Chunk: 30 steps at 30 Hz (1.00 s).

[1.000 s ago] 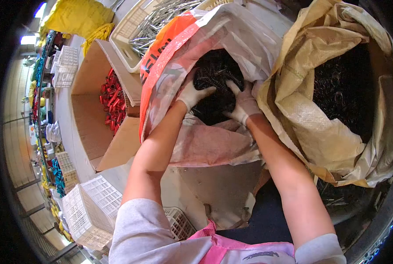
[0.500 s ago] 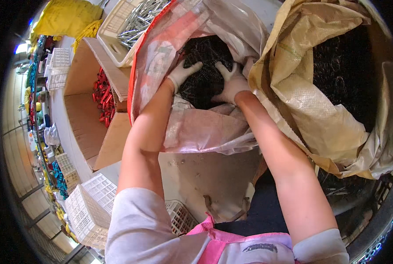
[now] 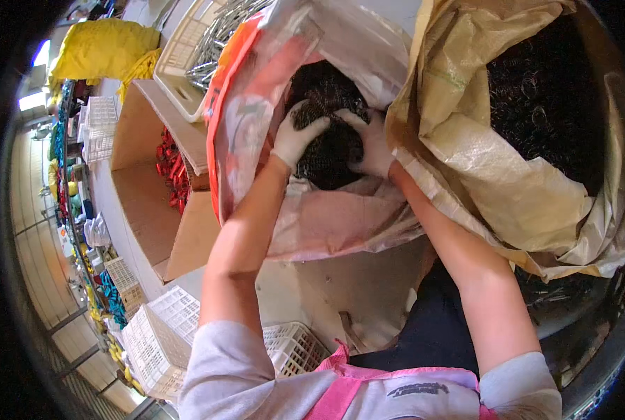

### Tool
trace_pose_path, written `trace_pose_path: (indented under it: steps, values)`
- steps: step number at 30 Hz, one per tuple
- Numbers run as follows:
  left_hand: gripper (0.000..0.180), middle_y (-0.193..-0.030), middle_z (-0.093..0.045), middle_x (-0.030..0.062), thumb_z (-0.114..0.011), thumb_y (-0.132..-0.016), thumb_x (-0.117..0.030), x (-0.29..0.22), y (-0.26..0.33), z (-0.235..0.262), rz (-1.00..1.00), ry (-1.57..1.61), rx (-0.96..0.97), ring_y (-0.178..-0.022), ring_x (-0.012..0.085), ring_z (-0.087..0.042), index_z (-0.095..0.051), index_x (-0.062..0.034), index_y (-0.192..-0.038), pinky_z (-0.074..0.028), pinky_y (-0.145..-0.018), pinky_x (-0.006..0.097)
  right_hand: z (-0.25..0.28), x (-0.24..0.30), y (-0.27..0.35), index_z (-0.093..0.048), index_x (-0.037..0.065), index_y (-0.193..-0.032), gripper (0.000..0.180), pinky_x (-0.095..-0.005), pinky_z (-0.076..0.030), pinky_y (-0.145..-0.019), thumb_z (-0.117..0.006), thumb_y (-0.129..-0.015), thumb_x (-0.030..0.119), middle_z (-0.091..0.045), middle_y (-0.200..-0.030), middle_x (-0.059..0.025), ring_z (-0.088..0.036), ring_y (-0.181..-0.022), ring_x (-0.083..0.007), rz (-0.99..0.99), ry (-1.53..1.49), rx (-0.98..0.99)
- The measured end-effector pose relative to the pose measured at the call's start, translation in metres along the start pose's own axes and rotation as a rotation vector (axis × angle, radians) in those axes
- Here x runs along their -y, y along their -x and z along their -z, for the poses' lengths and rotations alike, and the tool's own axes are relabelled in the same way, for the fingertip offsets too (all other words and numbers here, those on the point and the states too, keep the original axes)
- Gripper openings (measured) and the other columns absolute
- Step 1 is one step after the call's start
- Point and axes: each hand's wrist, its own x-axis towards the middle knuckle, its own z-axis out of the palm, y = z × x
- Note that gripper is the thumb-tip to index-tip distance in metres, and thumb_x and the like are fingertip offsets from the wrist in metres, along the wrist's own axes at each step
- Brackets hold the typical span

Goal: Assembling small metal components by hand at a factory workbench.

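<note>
Both my hands, in whitish gloves, are inside a white woven sack point(image 3: 340, 220) with an orange-red edge. In it lies a mass of small black coiled pieces that look like metal springs point(image 3: 326, 87). My left hand point(image 3: 297, 136) cups a clump of them from the left, thumb stretched over the top and fingers partly buried. My right hand point(image 3: 374, 143) presses the same clump from the right, its thumb pointing inward and its other fingertips hidden among the springs. The clump is gripped between the two hands.
At right stands a tan woven sack point(image 3: 466, 133) with similar dark springs point(image 3: 543, 105). On the left are a cardboard box point(image 3: 144, 189) holding red parts point(image 3: 172, 171) and a white crate point(image 3: 176, 70) of metal rods. White baskets point(image 3: 155, 350) stand lower left; a yellow sack point(image 3: 106, 49) lies behind.
My hands have moved slightly down in the picture and closer together around the clump of springs. The view has shifted a little, and the sack's orange edge has folded differently.
</note>
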Motion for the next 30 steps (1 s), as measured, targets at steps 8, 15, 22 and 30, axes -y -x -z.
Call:
trace_pose_path:
  steps: [8,15,22,30]
  values:
    - [0.067,-0.107,-0.062,0.0074,-0.077,-0.064,-0.012,-0.09,0.052,-0.031,-0.24,-0.181,-0.016,-0.099,0.0166,-0.058,-0.049,-0.0011,-0.124,-0.044,-0.091,0.028,-0.019,-0.024,0.037,-0.036,0.018,-0.137,0.091,-0.0493,-0.028,-0.105,-0.078,-0.057,0.023,-0.036,-0.132,-0.0208,-0.034,-0.123,-0.0425,0.221,-0.105,-0.238]
    - [0.063,-0.106,-0.063,0.0076,-0.076,-0.063,-0.007,-0.11,0.072,-0.017,-0.307,-0.134,-0.031,-0.099,0.0169,-0.059,-0.052,-0.0004,-0.12,-0.044,-0.091,0.03,-0.003,0.014,0.051,-0.039,0.012,-0.132,0.082,-0.0444,-0.033,-0.103,-0.078,-0.061,0.023,-0.047,-0.125,-0.0164,-0.044,-0.116,-0.0389,0.259,-0.323,-0.141]
    - [0.036,-0.101,-0.063,0.0053,-0.067,-0.079,-0.015,-0.187,0.08,0.02,-0.288,0.274,-0.132,-0.089,0.0146,-0.057,-0.058,-0.0015,-0.112,-0.047,-0.082,0.03,0.102,0.122,0.037,-0.045,0.022,-0.126,0.079,-0.0405,-0.041,-0.098,-0.08,-0.055,0.021,-0.045,-0.123,-0.0185,-0.048,-0.11,-0.0382,0.418,-0.361,-0.271]
    - [0.041,-0.103,-0.062,0.0085,-0.069,-0.08,-0.018,-0.271,0.154,0.0,-0.177,0.586,0.058,-0.091,0.0206,-0.061,-0.055,-0.0037,-0.116,-0.053,-0.081,0.035,0.16,0.197,0.122,-0.04,0.022,-0.133,0.091,-0.0376,-0.043,-0.098,-0.078,-0.051,0.029,-0.044,-0.124,-0.0203,-0.052,-0.11,-0.0372,0.181,-0.228,-0.232]
